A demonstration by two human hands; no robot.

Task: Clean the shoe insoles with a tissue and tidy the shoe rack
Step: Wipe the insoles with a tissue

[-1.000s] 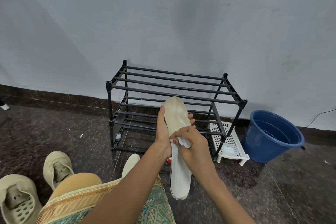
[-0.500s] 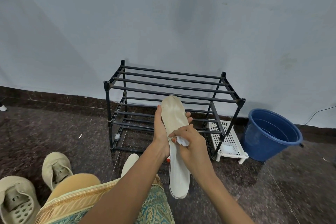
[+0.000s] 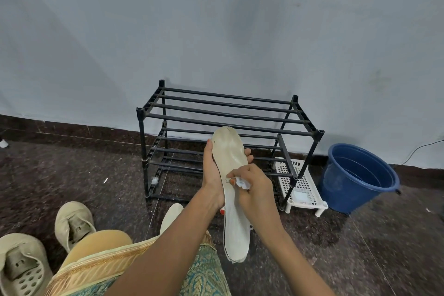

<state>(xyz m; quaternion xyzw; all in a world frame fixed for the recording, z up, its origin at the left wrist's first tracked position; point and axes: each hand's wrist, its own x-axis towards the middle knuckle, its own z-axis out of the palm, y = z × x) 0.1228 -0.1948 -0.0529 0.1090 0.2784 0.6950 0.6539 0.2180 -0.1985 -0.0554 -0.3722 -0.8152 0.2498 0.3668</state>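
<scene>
Only a small white corner of the tissue (image 3: 241, 183) shows; the rest is bunched inside the curled fingers of the right hand (image 3: 255, 186), which pinch it against the insole (image 3: 231, 151). That hand also covers part of the insole's middle. The left hand (image 3: 212, 172) is mostly behind the insole, gripping it: the thumb lies along the edge at 9 o'clock and the fingertips wrap round the edge at 3 o'clock.

The insole is held in the air in front of the shoe rack (image 3: 228, 114), above the floor (image 3: 79, 173). Its long axis runs from 12 to 6 o'clock, the broad end up towards the rack, the other end down, and its pale face towards the camera.

A second pale insole (image 3: 171, 215) on the floor is half hidden by the left forearm. At 8 o'clock lie two beige shoes (image 3: 72, 221), the nearer one cut off by the frame. At 3 o'clock of the rack stand a white perforated tray (image 3: 302, 186) and a blue bucket (image 3: 360, 176).
</scene>
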